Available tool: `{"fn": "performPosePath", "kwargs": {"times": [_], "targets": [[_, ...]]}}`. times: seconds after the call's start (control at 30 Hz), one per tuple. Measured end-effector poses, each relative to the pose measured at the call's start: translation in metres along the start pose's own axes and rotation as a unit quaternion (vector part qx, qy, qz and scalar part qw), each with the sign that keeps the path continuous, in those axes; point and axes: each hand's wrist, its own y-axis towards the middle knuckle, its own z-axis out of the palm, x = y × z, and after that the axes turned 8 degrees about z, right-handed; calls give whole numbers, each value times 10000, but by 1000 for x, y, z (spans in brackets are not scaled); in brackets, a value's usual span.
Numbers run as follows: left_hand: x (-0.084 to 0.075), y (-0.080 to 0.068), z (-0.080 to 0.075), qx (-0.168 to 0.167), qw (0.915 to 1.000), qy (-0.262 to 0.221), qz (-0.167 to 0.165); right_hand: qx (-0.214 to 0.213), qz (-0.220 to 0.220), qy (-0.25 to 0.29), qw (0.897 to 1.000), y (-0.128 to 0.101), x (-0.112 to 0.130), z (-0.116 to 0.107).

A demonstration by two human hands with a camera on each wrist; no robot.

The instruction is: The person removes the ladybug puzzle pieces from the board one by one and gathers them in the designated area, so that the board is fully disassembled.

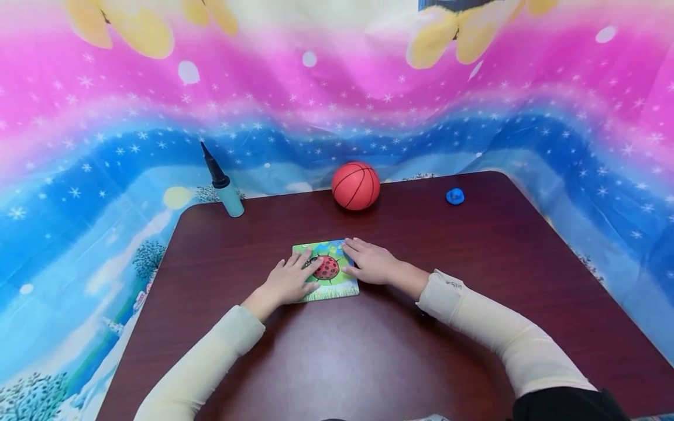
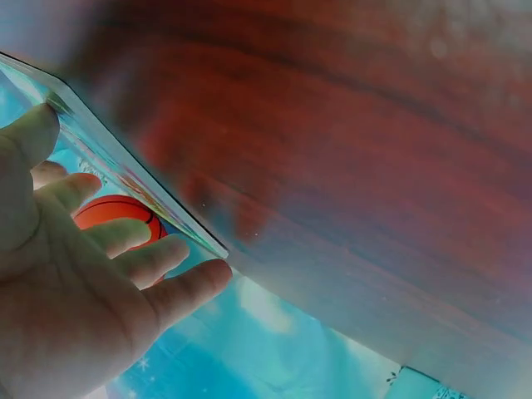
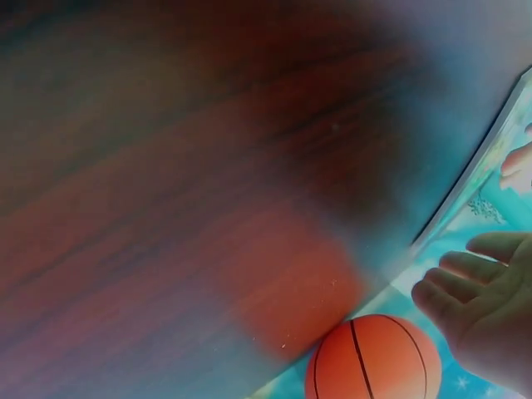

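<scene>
Meanwhile, on a dark wooden tabletop [image 1: 368,351], both hands rest flat on a ladybird puzzle board [image 1: 337,280].
Left hand [image 1: 288,282] and right hand [image 1: 371,262] lie open-fingered on its edges; behind, an orange ball [image 1: 355,185], pump [image 1: 223,182], blue cap [image 1: 455,196].

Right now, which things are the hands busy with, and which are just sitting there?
Busy with:
- ladybird picture board, flat on the table
- left hand, fingers resting on it
- right hand, fingers resting on it

Just sitting there:
- orange ball
- air pump
- small blue thing
</scene>
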Motion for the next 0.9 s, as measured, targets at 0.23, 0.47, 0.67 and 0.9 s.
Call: {"fn": "performPosePath", "kwargs": {"times": [0.23, 0.47, 0.67, 0.9], "targets": [[-1, -2, -1, 122, 9999, 34, 23, -70, 298, 92, 9995, 14, 4, 7], [-3, -1, 0, 86, 9999, 103, 7, -282, 741, -18, 9968, 24, 7, 11], [-4, -1, -1, 101, 9999, 137, -12, -191, 1061, 447, 9932, 30, 9, 10], [-3, -1, -2, 101, 9998, 189, -13, 96, 1375, 1061, 9848, 38, 9, 4]]}}
